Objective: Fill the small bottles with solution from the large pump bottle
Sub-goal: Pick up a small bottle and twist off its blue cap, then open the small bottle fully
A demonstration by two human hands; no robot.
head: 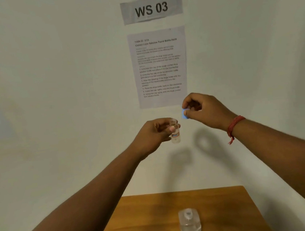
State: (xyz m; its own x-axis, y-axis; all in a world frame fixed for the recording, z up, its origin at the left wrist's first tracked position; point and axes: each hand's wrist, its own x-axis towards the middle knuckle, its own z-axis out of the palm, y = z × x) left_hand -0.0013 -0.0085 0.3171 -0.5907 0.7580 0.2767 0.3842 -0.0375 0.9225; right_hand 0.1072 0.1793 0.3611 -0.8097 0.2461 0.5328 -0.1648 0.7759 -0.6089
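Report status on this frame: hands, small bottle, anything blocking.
Left hand grips small bottle, raised, uncapped. Right hand pinches blue cap beside it. Large bottle stands on wooden table. Nothing in the way.

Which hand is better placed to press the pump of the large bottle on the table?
Probably the right hand. It pinches only a small blue cap, easy to put down. The left hand grips the small bottle, which must come under the large pump bottle.
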